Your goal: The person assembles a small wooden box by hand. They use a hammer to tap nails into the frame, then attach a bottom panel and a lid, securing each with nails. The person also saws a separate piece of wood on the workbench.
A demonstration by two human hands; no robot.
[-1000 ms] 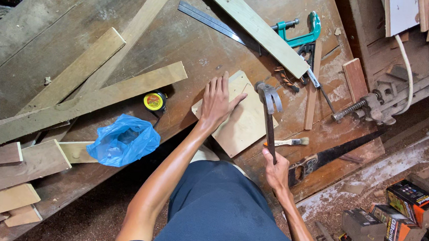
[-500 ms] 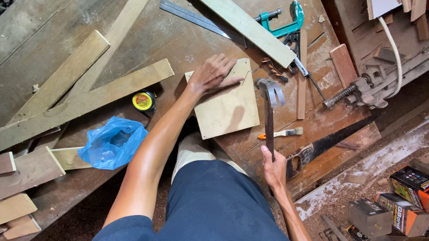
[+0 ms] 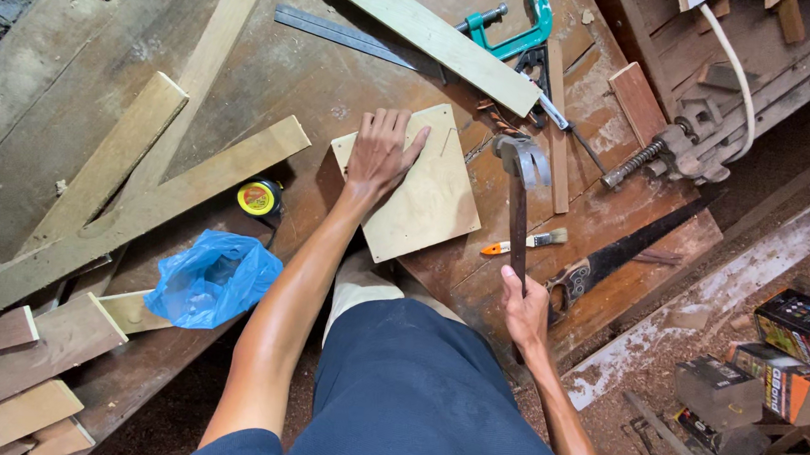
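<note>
Two hands busy: left hand [image 3: 379, 156] flat on plywood square [image 3: 417, 186], unchanged; right hand [image 3: 524, 310] gripping hammer [image 3: 521, 169], head now at 3 o'clock of square, approx. poised.

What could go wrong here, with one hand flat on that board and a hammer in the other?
The left hand lies flat on the plywood board, close to the hammer that the right hand grips, so a stray blow might catch fingers. The board overhangs the workbench edge, so it could tip or shift under a strike. The handsaw lies just beside the right hand, where a careless move might graze its teeth.
</note>
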